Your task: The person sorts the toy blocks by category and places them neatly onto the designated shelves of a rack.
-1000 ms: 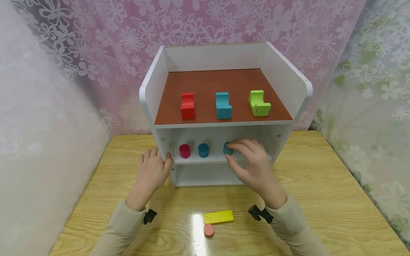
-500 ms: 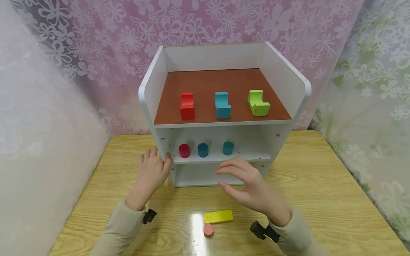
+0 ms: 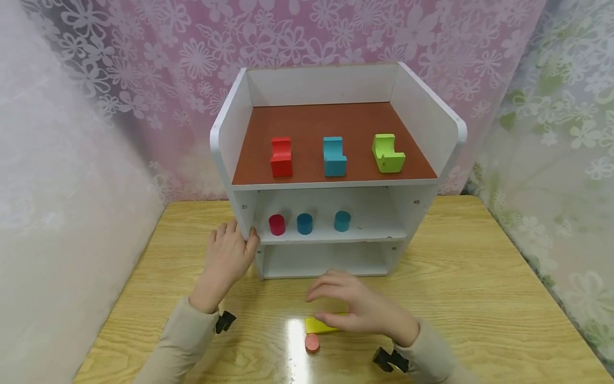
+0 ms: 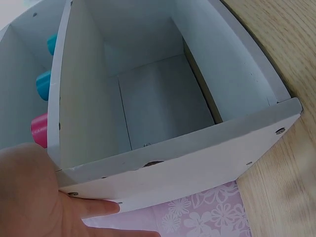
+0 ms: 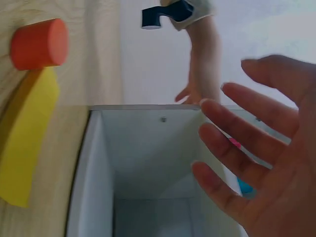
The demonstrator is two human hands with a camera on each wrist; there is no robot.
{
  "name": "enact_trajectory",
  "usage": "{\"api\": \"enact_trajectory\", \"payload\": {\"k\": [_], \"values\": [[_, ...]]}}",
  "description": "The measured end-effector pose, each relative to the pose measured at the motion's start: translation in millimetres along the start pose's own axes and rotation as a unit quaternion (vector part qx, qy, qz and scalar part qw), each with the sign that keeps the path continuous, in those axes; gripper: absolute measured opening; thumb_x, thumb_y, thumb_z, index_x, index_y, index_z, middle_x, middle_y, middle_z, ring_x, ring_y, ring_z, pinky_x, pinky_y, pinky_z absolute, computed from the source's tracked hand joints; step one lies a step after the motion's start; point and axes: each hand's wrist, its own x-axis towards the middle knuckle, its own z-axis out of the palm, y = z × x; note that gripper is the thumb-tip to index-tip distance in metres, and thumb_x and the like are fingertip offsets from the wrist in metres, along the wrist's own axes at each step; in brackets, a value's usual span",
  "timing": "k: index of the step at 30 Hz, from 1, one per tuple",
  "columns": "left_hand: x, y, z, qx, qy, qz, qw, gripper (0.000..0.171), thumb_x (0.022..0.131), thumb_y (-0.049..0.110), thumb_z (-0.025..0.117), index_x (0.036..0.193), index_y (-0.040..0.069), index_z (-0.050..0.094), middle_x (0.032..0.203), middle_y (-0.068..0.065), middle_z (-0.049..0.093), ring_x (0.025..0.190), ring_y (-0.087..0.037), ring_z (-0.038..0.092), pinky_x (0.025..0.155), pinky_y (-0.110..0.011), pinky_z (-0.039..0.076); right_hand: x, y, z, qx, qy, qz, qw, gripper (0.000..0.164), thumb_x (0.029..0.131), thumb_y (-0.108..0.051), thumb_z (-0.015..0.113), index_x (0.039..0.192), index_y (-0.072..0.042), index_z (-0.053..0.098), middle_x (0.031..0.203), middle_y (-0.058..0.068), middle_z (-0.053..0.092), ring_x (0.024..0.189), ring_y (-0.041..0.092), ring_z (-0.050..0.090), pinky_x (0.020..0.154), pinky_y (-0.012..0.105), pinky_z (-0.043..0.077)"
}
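Observation:
My left hand [image 3: 229,256] holds the left side panel of a small white shelf unit [image 3: 331,185], thumb at its front edge and fingers along the outside. In the left wrist view its fingers [image 4: 98,207] lie straight against the panel. Over the table, my right hand [image 3: 350,304] is empty, its fingers apart, partly covering a yellow block [image 3: 316,325]. A short orange-red cylinder [image 3: 312,343] touches that block's near side. On the middle shelf stand a crimson cylinder [image 3: 276,225], a blue cylinder [image 3: 304,224] and a teal cylinder [image 3: 342,221].
On the brown top board stand notched blocks in a row: red [image 3: 281,157], blue [image 3: 334,157] and lime green [image 3: 388,153]. The unit rests on a wood-grain table [image 3: 479,298]. Flowered curtains [image 3: 307,32] hang close behind and at the right.
My right hand has let go of the teal cylinder on the middle shelf. It has moved back and down, over the yellow block. The left hand has stayed in place.

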Motion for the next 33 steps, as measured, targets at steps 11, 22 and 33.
{"api": "enact_trajectory", "payload": {"k": [11, 22, 33], "values": [[1.5, 1.0, 0.7, 0.0, -0.004, 0.002, 1.0, 0.044, 0.104, 0.037, 0.032, 0.113, 0.001, 0.057, 0.114, -0.019, 0.059, 0.113, -0.044, 0.051, 0.095, -0.058, 0.037, -21, 9, 30, -0.013, -0.155, 0.05, 0.987, 0.039, 0.082, -0.023, 0.081, 0.118, -0.021, 0.067, 0.122, -0.007, 0.06, 0.112, 0.008, 0.053, 0.096, 0.026, 0.043], [1.0, 0.6, 0.1, -0.007, -0.003, 0.002, 1.0, 0.046, 0.104, 0.036, 0.033, 0.117, 0.0, 0.058, 0.115, -0.02, 0.059, 0.115, -0.045, 0.051, 0.098, -0.059, 0.036, -28, 14, 48, -0.04, -0.175, 0.036, 0.983, 0.037, 0.075, -0.015, 0.082, 0.11, -0.023, 0.071, 0.11, -0.014, 0.062, 0.102, 0.004, 0.051, 0.092, 0.02, 0.04], [1.6, 0.4, 1.0, -0.008, -0.001, 0.005, 1.0, 0.046, 0.104, 0.036, 0.033, 0.118, 0.0, 0.058, 0.113, -0.019, 0.06, 0.113, -0.045, 0.052, 0.096, -0.058, 0.036, -30, 17, 55, -0.063, -0.162, 0.03, 0.984, 0.016, 0.088, -0.024, 0.075, 0.103, -0.026, 0.072, 0.102, -0.017, 0.063, 0.1, 0.002, 0.052, 0.088, 0.018, 0.039]]}}
